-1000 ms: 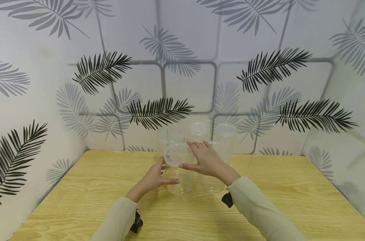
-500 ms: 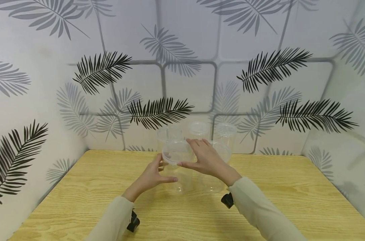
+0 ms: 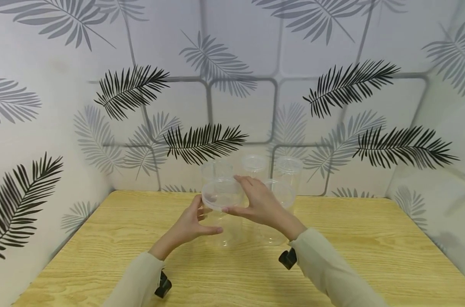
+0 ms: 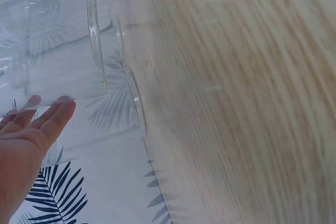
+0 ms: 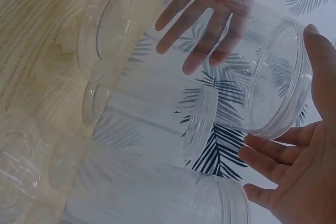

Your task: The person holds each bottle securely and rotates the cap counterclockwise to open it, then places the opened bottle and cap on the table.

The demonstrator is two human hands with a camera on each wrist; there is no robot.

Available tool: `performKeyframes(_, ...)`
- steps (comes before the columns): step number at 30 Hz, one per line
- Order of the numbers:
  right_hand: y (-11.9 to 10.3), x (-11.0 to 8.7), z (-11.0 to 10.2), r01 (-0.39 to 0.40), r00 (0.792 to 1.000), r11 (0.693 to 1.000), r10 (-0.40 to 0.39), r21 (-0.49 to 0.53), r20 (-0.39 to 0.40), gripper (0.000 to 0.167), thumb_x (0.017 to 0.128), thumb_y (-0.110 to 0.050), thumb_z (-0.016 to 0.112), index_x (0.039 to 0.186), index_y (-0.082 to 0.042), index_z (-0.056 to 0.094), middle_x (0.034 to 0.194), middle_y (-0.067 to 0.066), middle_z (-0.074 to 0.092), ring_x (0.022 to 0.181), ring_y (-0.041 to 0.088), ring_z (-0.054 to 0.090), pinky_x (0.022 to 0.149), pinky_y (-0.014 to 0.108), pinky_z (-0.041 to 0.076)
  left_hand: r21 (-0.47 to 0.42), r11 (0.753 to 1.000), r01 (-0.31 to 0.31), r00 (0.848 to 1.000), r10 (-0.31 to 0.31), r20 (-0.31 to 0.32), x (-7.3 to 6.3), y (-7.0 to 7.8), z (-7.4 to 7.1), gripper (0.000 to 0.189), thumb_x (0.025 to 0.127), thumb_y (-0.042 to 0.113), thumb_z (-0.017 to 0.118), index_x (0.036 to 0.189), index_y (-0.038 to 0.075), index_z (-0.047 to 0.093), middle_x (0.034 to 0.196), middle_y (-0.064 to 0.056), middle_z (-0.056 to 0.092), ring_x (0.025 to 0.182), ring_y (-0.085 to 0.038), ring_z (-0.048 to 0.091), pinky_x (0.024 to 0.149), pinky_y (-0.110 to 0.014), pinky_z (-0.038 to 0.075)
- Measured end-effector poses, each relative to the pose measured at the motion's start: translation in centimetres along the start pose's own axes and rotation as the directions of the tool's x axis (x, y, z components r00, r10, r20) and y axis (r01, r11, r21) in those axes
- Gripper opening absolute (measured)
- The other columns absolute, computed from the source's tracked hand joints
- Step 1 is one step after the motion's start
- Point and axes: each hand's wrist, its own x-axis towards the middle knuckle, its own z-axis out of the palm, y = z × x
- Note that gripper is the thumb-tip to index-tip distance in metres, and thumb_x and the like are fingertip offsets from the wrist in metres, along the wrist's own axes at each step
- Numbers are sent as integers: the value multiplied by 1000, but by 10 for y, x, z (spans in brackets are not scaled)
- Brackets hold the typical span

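Note:
A large clear jar (image 3: 230, 230) with a clear wide rim or lid (image 3: 219, 194) stands upright near the table's middle; whether its base touches the wood I cannot tell. Low on its left side my left hand (image 3: 186, 226) holds it, thumb in front and fingers behind. My right hand (image 3: 261, 200) grips the top edge from the right, thumb in front and fingers at the back. In the right wrist view, the left hand (image 5: 210, 24) shows through the jar wall, and the right hand (image 5: 299, 166) spans the top rim (image 5: 281, 87).
Another large clear jar (image 3: 272, 236) stands just right of the held one, partly behind the right hand. Behind them are a left jar (image 3: 213, 170), a middle jar (image 3: 253, 163) and a right jar (image 3: 289, 165). The patterned wall rises behind the wooden table (image 3: 113, 256).
Both hands have shifted slightly left with the jar between them, widening the space to the jar on its right. The other jars have stayed in place.

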Motion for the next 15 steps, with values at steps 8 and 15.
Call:
performKeyframes(8, -2, -1, 4, -42, 997, 977, 29, 208, 68, 88, 73, -42, 74, 139, -2, 33, 138, 16, 41, 124, 30, 43, 101, 46, 39, -16, 999, -50, 998, 50, 25, -3, -10, -3, 97, 68, 20, 81, 144, 25, 20, 145, -8, 32, 122, -39, 46, 97, -55, 40)
performKeyframes(15, -4, -2, 8, -57, 994, 947, 25, 316, 106, 90, 73, -41, 75, 141, -3, 29, 139, 14, 40, 120, 27, 45, 97, 45, 42, -41, 997, -67, 997, 68, 31, -7, -14, -4, 96, 67, 18, 81, 143, 25, 23, 144, -11, 33, 121, -38, 47, 98, -54, 39)
